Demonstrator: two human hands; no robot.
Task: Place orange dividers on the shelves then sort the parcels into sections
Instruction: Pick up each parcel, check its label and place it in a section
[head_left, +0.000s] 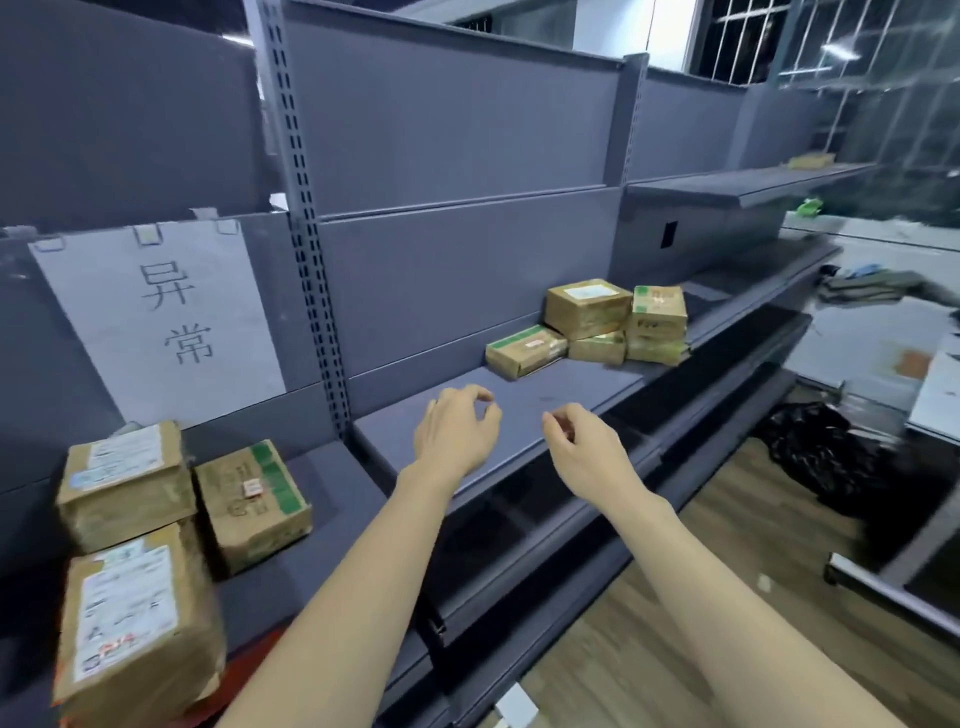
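Both hands hovered over bare shelf (571, 395), L hand (454, 428) & R hand (582, 444) loosely curled, holding nothing. Parcels sat in 2 piles: far stack (597, 325) at the back, near stack (156, 519) by the sign. No orange dividers in view. Risk: sorting w/o dividers placed = sections undefined, parcels mixed.

Grey metal back panels (457, 130), wood-plank floor (675, 597), barred window (810, 36) upper right — taped paper sign (166, 317) at left.
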